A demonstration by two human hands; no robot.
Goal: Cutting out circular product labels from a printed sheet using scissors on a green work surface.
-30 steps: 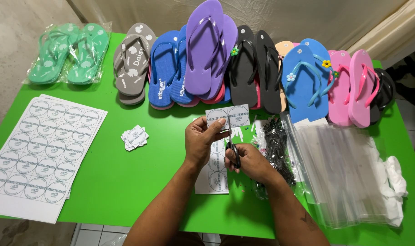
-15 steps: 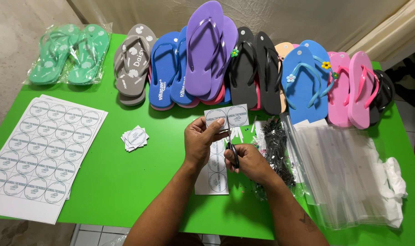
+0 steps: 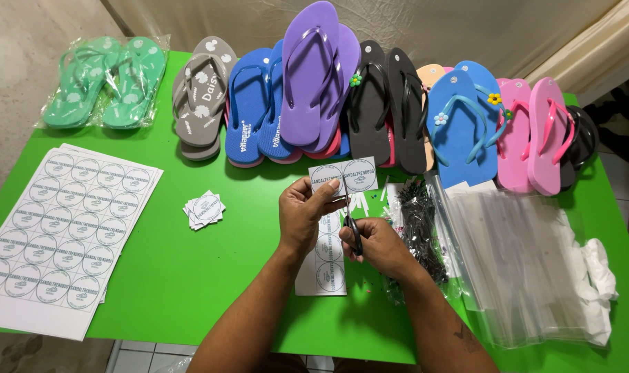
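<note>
Left hand (image 3: 302,214) is pinching a small paper strip (image 3: 343,175) bearing two round labels, grip clenched on its lower edge, strip held upright above the desk (image 3: 176,276). Right hand (image 3: 375,243) is grasping black-handled scissors (image 3: 352,224), fingers through the loops; blades are pointing up toward the strip between the two labels. Whether the blades are cutting the paper cannot be told.

Under the hands a partly cut label sheet (image 3: 321,266) is lying flat on the desk. Small stack of cut labels (image 3: 205,209) is sitting left of the left hand, apart from it. Full label sheets (image 3: 59,231) are lying at the desk's left edge. Black tag fasteners (image 3: 419,228) are lying just right of the right hand, clear bags (image 3: 528,262) beyond them. Row of flip-flops (image 3: 370,103) is lining the far edge; a bagged green pair (image 3: 104,81) is at far left.
</note>
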